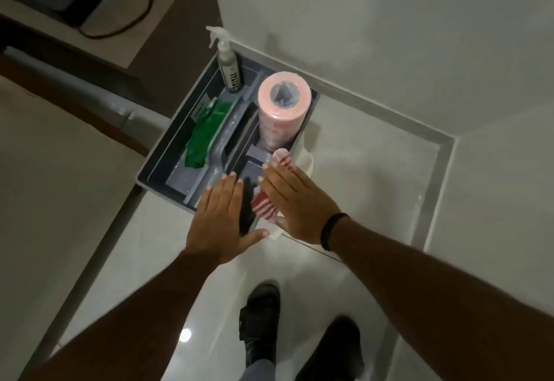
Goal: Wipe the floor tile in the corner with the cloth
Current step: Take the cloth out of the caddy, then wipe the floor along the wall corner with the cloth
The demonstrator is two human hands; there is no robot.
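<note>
A grey caddy (156, 167) stands on the pale floor tile (359, 176) near the wall corner. A red-and-white striped cloth (263, 205) hangs over the caddy's near right edge, partly hidden under my right hand. My right hand (296, 203) hovers flat over that cloth with its fingers straight and together, holding nothing. My left hand (221, 215) is spread flat beside it over the caddy's near edge, also holding nothing. A green cloth (207, 131) lies in the caddy's left compartment.
A pink roll of wipes (278, 110) stands upright in the caddy's right compartment, and a spray bottle (227, 65) stands at its far end. Wall skirting (431, 176) borders the tile on the right and far side. My two dark shoes (260, 317) are on the tile below.
</note>
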